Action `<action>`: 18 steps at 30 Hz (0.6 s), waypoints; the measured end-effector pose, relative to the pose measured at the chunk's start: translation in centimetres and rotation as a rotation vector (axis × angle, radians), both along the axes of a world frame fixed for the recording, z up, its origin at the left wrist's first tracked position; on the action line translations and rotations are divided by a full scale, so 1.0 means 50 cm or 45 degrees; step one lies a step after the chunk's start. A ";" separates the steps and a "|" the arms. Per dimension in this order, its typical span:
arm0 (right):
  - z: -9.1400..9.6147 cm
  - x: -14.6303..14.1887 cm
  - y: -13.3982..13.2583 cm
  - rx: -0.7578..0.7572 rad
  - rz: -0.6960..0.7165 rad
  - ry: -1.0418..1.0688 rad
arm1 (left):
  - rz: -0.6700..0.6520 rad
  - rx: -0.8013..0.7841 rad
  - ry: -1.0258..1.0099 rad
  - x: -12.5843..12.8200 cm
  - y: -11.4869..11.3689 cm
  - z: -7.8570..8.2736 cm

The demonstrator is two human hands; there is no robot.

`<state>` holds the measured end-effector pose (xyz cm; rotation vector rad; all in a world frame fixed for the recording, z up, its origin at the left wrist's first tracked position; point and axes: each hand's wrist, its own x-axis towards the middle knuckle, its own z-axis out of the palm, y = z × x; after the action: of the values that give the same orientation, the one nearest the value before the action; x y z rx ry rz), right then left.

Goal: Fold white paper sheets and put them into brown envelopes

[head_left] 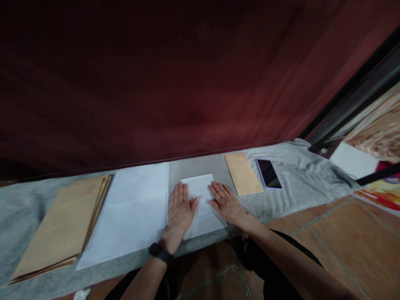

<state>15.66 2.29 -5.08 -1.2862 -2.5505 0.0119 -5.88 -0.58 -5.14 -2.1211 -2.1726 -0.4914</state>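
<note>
A folded white sheet of paper (202,196) lies on the grey cloth-covered surface (300,175) in front of me. My left hand (180,208) rests flat on its left edge, fingers stretched out together, a black band on the wrist. My right hand (226,202) lies flat on the paper's right side, fingers spread. Neither hand grips anything.
A stack of white paper (131,216) lies left of my hands, and a stack of brown envelopes (62,227) further left. A single brown envelope (243,173) and a dark phone (268,173) lie to the right. A dark red curtain (175,83) hangs behind. Tiled floor (343,237) lies below right.
</note>
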 end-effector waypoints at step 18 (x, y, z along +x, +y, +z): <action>0.026 -0.018 -0.043 -0.086 0.244 0.046 | -0.125 0.003 0.085 0.014 0.016 0.021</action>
<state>14.78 0.13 -3.80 -1.0493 -2.6520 0.1602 -5.20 0.23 -4.10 -2.2177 -2.0400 -0.4228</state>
